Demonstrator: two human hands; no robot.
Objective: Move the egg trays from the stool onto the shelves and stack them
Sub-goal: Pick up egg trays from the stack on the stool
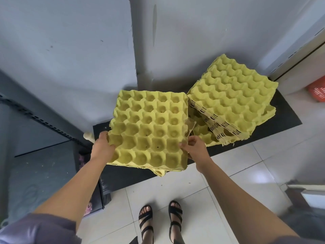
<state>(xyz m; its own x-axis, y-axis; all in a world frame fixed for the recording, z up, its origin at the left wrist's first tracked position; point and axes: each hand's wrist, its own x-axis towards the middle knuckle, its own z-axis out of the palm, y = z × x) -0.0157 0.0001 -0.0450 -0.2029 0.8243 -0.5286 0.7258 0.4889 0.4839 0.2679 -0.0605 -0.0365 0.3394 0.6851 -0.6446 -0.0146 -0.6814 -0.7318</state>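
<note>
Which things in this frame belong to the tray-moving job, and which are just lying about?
Job in hand:
- held egg trays, gripped at opposite edges by the left hand and right hand
- second tray stack
- black stool
- shelf frame

Lying about:
- orange basket

Curled left hand [102,147], curled right hand [195,149]

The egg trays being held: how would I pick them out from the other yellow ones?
Find the black stool by the grey wall. The held stack is the left yellow pile over it, left hand and right hand gripping its sides. Unlike the tilted, fanned-out right pile, it lies level.
</note>
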